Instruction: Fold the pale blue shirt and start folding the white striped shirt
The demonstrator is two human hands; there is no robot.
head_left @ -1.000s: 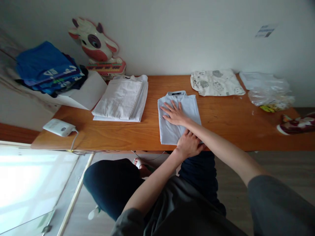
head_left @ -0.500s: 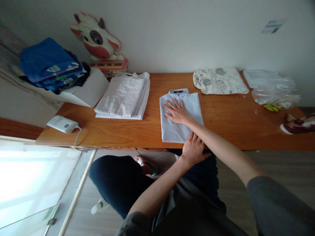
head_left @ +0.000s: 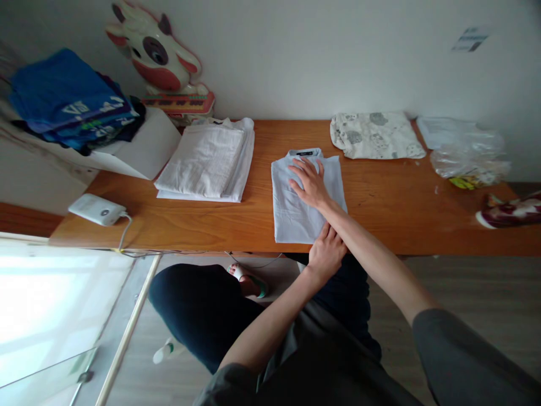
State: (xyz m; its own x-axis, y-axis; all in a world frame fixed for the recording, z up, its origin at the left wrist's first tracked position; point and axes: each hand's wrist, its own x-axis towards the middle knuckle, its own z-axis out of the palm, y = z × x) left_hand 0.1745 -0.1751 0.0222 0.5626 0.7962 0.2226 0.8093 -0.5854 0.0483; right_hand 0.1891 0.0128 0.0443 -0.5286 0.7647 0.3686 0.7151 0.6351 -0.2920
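Observation:
A light blue collared shirt point(head_left: 291, 203), folded into a rectangle, lies on the wooden table point(head_left: 203, 225) with its collar toward the wall. Over its upper part is my right hand point(head_left: 310, 183), fingers spread and slightly arched; whether the palm touches the cloth cannot be seen. My left hand point(head_left: 327, 254) is at the shirt's near right corner, under my right forearm. Its fingers are together over the cloth's edge and its thumb is hidden, so it appears closed on that corner.
Folded white clothes point(head_left: 207, 160) lie left of the shirt. Farther left are a white box point(head_left: 163, 141) topped with blue clothing point(head_left: 76, 107), a cow toy keyboard point(head_left: 164, 67) and a white corded device point(head_left: 101, 210). Rightward lie patterned folded cloth point(head_left: 376, 135), plastic bags point(head_left: 473, 158) and a dark red packet point(head_left: 511, 211).
My right hand has lifted slightly from lying flat, its fingers now more curved. My left thumb, stretched out to the right before, is now tucked out of sight. The view has shifted slightly.

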